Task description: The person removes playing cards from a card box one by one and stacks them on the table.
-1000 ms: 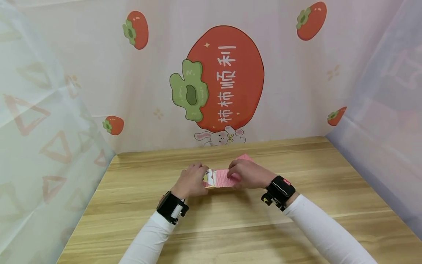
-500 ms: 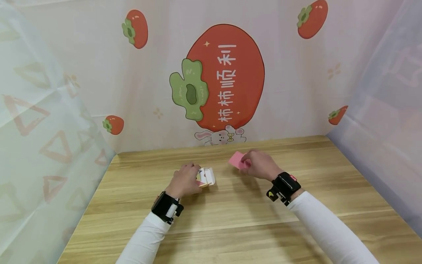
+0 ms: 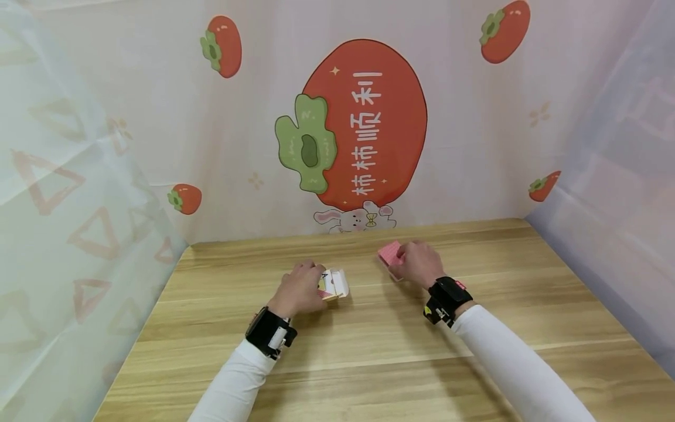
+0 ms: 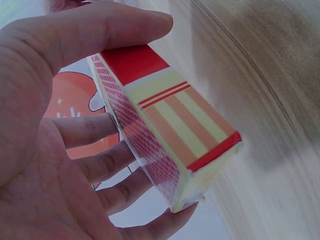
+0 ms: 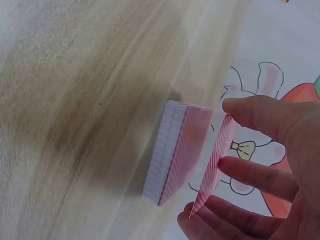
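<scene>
My left hand [image 3: 298,289] grips a playing-card box [image 4: 165,117] between thumb and fingers. The box has red, cream and orange stripes on its side, and its white flap end [image 3: 340,283] points to the right in the head view. On the table towards the back stands a neat stack of pink-red backed cards [image 5: 186,150]. Just above it, my right hand [image 3: 420,265] pinches a thin playing card [image 5: 215,157] with the same patterned back, apart from the stack in the right wrist view. How many cards the pinch holds I cannot tell.
The wooden table [image 3: 337,363] runs back to a white cloth [image 3: 253,135] printed with persimmons and a rabbit. Cloth walls [image 3: 68,234] stand at both sides. Each wrist wears a black strapped camera [image 3: 448,299].
My right hand has drawn a pink card away from the box, moved it right and back, and now has it above the stack. The left hand keeps the box, shifted slightly left.
</scene>
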### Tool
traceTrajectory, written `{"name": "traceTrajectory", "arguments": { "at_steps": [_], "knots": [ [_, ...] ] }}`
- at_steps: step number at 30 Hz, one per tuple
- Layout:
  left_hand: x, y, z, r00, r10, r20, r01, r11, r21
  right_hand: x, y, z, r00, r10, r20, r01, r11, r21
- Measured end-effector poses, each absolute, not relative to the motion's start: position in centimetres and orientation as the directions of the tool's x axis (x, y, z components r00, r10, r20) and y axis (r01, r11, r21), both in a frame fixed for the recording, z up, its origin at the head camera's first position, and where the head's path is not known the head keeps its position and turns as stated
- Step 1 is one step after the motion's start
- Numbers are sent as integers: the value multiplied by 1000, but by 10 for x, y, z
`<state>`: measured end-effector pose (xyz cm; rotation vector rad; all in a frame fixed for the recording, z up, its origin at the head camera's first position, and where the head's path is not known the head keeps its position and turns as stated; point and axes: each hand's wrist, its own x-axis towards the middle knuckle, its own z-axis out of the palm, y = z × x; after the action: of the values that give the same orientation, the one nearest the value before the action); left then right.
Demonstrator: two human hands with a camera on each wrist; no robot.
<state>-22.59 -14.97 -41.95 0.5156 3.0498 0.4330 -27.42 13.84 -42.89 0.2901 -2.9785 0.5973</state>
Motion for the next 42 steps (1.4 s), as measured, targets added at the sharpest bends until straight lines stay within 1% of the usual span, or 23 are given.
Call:
{"name": "traceTrajectory", "arguments": {
  "at_steps": [3, 14, 18, 26, 42],
  "knots": [
    [-226, -149, -420, -945, 327, 28, 322, 906, 273, -275, 137, -432, -982, -154, 112, -185, 908, -375],
    [-225, -149, -420, -945, 327, 25, 320, 904, 282, -280, 136, -441, -982, -153, 110, -182, 921, -343],
    [-224, -149, -420, -945, 326, 17, 317, 905, 284, -281, 135, -443, -982, -151, 110, -180, 920, -349],
    [-223, -148, -419, -943, 332, 11, 321, 903, 287, -282, 133, -443, -990, -132, 59, -144, 920, -364],
    [-224, -149, -420, -941, 337, 15, 326, 899, 293, -283, 131, -443, -991, -128, 34, -132, 920, -369]
  ]
}}
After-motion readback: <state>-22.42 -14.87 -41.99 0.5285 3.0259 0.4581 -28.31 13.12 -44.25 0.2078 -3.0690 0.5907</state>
